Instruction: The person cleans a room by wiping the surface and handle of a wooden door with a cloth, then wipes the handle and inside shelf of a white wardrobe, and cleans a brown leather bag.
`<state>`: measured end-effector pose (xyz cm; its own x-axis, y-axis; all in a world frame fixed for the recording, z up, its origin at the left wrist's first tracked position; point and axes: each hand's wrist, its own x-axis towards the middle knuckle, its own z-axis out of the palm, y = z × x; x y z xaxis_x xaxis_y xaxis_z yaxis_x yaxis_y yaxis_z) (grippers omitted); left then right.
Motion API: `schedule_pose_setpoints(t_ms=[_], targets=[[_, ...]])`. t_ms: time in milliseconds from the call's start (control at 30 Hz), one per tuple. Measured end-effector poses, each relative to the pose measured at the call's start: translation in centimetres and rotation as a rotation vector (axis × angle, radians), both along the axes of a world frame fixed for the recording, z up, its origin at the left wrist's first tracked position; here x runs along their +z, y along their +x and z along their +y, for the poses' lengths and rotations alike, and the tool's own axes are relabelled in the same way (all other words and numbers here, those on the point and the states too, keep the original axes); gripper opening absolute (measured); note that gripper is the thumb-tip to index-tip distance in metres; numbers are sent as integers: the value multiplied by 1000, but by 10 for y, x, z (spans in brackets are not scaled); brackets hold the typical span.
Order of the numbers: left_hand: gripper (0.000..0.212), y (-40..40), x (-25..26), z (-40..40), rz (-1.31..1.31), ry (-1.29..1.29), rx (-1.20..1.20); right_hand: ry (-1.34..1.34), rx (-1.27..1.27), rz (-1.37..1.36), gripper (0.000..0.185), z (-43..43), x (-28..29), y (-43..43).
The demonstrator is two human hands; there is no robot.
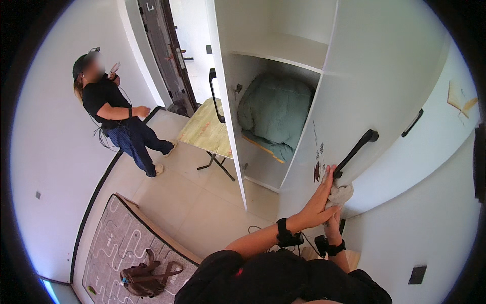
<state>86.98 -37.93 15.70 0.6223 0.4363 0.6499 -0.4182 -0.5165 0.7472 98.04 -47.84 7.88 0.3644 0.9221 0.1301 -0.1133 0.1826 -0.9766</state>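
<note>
My left hand reaches to the lower end of a black bar handle on an open white wardrobe door. Its fingers are outstretched and their tips touch the handle's bottom mount. A bunched beige cloth sits between my two hands, just below the handle. From underneath, my right hand comes up against the cloth, its fingers mostly hidden by the cloth and my left thumb. Inside the wardrobe, a folded grey-green quilt lies in the compartment under a white shelf.
Another door leaf stands open at left. Behind it is a folding table. A person in dark clothes stands by the wall, holding up a phone-like object. At lower left, a brown backpack lies on a patterned mattress.
</note>
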Motion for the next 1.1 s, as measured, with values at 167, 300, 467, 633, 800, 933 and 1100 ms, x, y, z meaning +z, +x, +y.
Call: schedule_pose_setpoints(t_ms=[167, 300, 467, 633, 800, 933, 1100], targets=[[86, 4, 10, -18, -59, -59, -48, 201, -176, -119, 69, -10, 16, -11], [75, 12, 37, -32, -183, -102, 102, 498, -201, -286, 67, 1, 92, -9], [44, 23, 41, -34, -248, -162, 169, 676, -419, -712, 64, 7, 139, -6], [35, 32, 40, -49, -153, -329, 342, 630, -476, -592, 64, 14, 101, 5], [40, 37, 18, -40, -198, -239, 374, 599, -434, -461, 64, 17, 85, -1], [37, 58, 25, -44, -174, -128, 325, 580, -477, -410, 64, 8, 86, 17], [50, 85, 30, -39, -53, -208, 125, 452, -676, -539, 61, -3, 48, 48]])
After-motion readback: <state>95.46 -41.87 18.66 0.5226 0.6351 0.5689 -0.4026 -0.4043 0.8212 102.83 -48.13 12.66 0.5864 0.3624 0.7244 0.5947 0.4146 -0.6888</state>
